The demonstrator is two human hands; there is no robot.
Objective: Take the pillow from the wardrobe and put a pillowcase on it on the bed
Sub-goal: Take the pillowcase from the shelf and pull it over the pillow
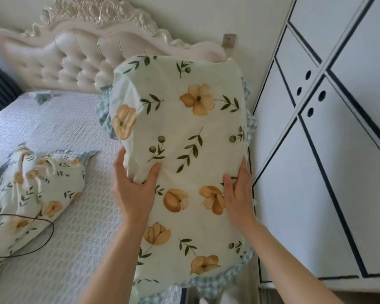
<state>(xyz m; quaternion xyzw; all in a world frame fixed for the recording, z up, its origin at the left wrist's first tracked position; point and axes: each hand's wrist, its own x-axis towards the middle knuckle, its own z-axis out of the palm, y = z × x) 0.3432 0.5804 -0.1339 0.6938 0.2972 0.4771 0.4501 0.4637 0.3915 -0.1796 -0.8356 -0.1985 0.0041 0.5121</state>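
Floral cotton pillowcase (pixel 180 132), gingham-frilled edges

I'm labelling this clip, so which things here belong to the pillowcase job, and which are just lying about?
Job:
- pillow, in the floral pillowcase
- left hand and right hand, gripping its sides
- bed
- wardrobe

Lying about:
- second floral pillow
- black cable
- wall socket

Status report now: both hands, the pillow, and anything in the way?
Left hand and right hand grip pillow sides. Pillow in floral pillowcase, held up over bed. Second pillow and dark cable lie left, apart.
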